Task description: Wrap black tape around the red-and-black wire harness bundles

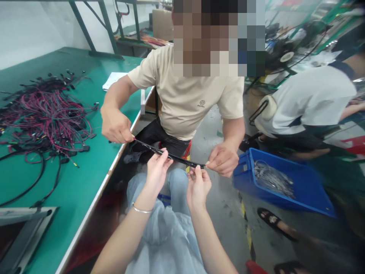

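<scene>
Floor [221, 207]: blue bin [244, 177], apparently of cables [272, 179].

my remote view, left: white paper [113, 80] lying on a green table [82, 182]. right: i make out a blue bin [309, 186] holding grey cables [272, 179], near yellow-and-black floor tape [249, 236]. rear: a cardboard box [162, 24].

The cable [184, 161] has a black, plastic-looking covering with a slight gloss. The wire pile [57, 110] looks plastic-coated, the worktop [82, 182] smooth with a soft sheen, the bin [309, 186] smooth plastic. The bracelet [142, 210] is polished metal, the beige shirt [182, 102] matt cloth, the sheet [114, 79] paper, the box [162, 24] matt cardboard.
</scene>
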Demonstrator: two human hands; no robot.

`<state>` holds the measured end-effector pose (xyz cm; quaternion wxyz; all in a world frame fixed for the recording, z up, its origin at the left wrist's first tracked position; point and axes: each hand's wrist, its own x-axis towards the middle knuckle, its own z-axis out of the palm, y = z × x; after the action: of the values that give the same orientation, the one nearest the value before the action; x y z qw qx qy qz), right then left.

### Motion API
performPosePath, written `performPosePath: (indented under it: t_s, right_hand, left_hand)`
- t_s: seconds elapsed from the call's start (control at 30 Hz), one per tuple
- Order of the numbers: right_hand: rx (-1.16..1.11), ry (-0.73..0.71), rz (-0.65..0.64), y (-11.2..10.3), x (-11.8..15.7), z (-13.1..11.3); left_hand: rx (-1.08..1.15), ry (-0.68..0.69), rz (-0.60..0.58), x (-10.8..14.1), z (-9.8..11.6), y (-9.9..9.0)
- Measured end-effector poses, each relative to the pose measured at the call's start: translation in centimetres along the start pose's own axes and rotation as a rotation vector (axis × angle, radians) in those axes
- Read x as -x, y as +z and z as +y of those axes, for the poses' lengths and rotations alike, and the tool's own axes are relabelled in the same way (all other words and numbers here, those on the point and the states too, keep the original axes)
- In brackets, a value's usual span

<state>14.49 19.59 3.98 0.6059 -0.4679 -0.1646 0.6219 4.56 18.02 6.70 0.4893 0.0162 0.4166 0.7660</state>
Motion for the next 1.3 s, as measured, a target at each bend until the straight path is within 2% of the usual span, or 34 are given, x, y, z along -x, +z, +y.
performPosePath:
  t_s: [0.2, 0.37, 0.43, 0.53, 0.6, 0.7, 0.83, 0.97, 1.07, 1.13, 1.2, 1.3]
  right_hand:
    - [0.0, 0.041, 0.013, 0.2, 0.0, 0.0]
    - [-0.07, 0.1, 0.0, 0.1, 1.3, -0.6]
    - [-0.066, 0.138, -0.024, 0.0, 1.8, -1.1]
    - [-0.079, 0.222, -0.048, 0.2, 2.1, -2.0]
    - [-0.09, 0.226, -0.05, 0.4, 1.9, -2.5]
    - [-0.075, 0.162, -0.086, 0.6, 1.6, -2.7]
    - [-0.016, 0.127, -0.103, 0.7, 1.3, -2.3]
    - [-0.025, 0.186, -0.089, 0.9, 0.8, -2.4]
    - [-0.134, 0.415, -0.057, 0.9, 0.5, -2.8]
    - [-0.196, 0.495, -0.038, 0.8, 0.4, -2.9]
    - [-0.217, 0.448, -0.07, 0.6, 0.1, -3.0]
    - [-0.209, 0.41, -0.214, 0.3, -0.6, -3.1]
  left_hand:
    - [-0.008, 0.002, 0.054, 0.1, -1.2, 0.8]
    - [0.033, -0.106, 0.084, 1.0, -0.5, 0.3]
    - [0.019, -0.09, 0.093, 1.7, -0.1, 0.2]
    - [-0.047, -0.036, 0.041, 2.4, 0.6, 0.5]
    - [-0.068, -0.044, -0.018, 2.5, 0.8, 0.7]
    - [0.004, -0.122, -0.076, 2.4, 0.7, 1.1]
    - [0.09, -0.248, -0.081, 2.2, -0.1, 1.5]
    - [-0.006, -0.147, -0.05, 1.4, -0.9, 1.8]
    - [-0.012, -0.091, -0.007, 0.9, -1.2, 1.9]
    - [0.006, -0.064, 0.017, 0.9, -1.3, 1.9]
    - [0.013, -0.048, 0.021, 0.9, -1.3, 1.9]
    - [-0.016, -0.027, -0.003, 0.8, -1.1, 2.1]
